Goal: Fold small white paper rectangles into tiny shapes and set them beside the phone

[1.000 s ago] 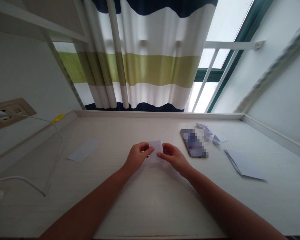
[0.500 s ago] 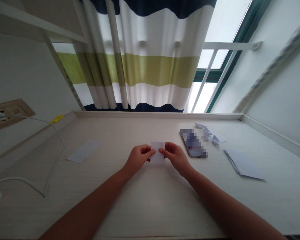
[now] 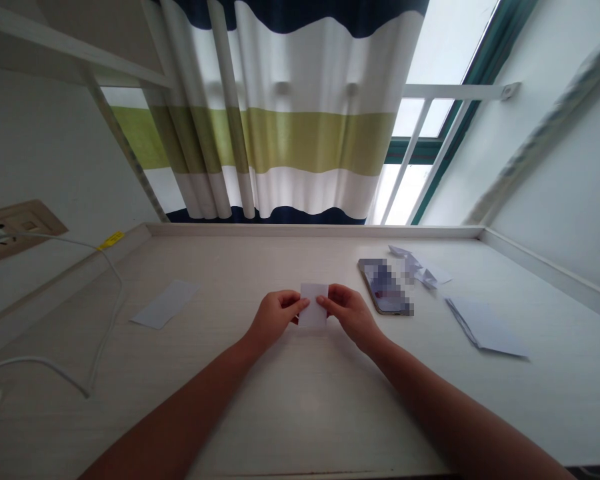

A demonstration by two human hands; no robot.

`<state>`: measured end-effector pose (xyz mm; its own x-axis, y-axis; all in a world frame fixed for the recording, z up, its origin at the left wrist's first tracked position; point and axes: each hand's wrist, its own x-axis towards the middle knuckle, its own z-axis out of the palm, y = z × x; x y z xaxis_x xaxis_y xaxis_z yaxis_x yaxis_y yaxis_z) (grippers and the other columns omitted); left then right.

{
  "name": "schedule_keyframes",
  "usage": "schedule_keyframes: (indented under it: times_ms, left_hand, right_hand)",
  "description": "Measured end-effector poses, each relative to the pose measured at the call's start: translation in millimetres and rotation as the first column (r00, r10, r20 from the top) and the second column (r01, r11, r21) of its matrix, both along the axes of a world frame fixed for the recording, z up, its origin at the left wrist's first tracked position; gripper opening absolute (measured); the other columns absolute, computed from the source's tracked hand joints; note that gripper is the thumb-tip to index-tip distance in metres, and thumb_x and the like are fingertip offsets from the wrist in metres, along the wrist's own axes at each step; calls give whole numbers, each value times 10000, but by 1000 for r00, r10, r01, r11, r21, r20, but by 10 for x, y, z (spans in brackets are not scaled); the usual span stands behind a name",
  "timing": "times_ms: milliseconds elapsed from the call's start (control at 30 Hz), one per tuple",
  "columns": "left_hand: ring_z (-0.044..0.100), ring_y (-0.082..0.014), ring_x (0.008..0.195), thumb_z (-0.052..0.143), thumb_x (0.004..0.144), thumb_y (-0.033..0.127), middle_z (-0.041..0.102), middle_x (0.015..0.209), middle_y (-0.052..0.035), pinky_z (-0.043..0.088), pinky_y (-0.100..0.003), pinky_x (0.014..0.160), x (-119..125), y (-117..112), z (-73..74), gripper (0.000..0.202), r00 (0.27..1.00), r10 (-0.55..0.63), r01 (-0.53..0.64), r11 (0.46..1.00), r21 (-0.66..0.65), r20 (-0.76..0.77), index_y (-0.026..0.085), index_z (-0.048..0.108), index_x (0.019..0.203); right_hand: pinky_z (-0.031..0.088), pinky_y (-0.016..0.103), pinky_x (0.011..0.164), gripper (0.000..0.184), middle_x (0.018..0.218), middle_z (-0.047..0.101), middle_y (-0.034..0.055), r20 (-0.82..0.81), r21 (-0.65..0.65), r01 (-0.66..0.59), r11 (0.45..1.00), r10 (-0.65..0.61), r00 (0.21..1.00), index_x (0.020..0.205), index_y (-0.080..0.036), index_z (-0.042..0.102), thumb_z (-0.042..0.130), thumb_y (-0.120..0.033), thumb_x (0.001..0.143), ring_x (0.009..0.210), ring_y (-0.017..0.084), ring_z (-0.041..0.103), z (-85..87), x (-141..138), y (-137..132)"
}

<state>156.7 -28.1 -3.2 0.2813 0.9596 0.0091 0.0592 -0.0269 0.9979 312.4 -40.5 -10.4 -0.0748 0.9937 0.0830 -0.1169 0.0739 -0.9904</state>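
A small white folded paper (image 3: pixel 313 305) stands upright just above the pale desk (image 3: pixel 300 400), held between both hands. My left hand (image 3: pixel 275 317) pinches its left edge with thumb and fingers closed. My right hand (image 3: pixel 347 313) pinches its right edge the same way. Both forearms reach in from the bottom of the view.
A phone (image 3: pixel 386 287) lies right of my hands, with small folded paper pieces (image 3: pixel 420 269) behind it and a folded sheet stack (image 3: pixel 485 327) further right. A paper strip (image 3: pixel 165 303) lies at the left. A white cable (image 3: pixel 100 333) runs from a wall socket (image 3: pixel 15 223). A striped curtain (image 3: pixel 280 133) hangs behind.
The paper has turned from tilted to upright and square between my fingers. Both hands shifted only slightly; the view drifted a little.
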Motion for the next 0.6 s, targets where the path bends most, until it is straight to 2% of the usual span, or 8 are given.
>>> schedule_keyframes:
  times_ms: [200, 433, 600]
  left_hand:
    - [579, -147, 584, 642, 638, 316, 636, 610, -26, 489, -249, 538, -5, 20, -24, 195, 1000, 21, -21, 1000, 21, 2, 123, 653, 665]
    - [571, -142, 556, 639, 632, 319, 617, 572, -11, 475, -248, 540, 2, 16, -24, 183, 999, 46, -46, 998, 47, -14, 136, 633, 619]
    - [557, -131, 548, 633, 636, 314, 596, 562, 0, 469, -241, 543, -11, 28, -15, 184, 998, 68, -67, 997, 45, -4, 133, 619, 603]
  right_hand:
    - [468, 250, 528, 254, 643, 624, -6, -30, -61, 31, 998, -33, 999, 674, -162, 615, 716, -358, 550, 588, 119, 565, 50, 7, -10]
    - [485, 261, 529, 263, 573, 610, -14, -57, -100, 67, 993, -73, 996, 606, -143, 615, 755, -336, 494, 529, 107, 552, 37, 15, 11]
    - [493, 267, 565, 259, 578, 623, -11, -73, -141, 37, 989, -48, 996, 637, -139, 631, 755, -322, 501, 550, 110, 571, 78, 22, -13]
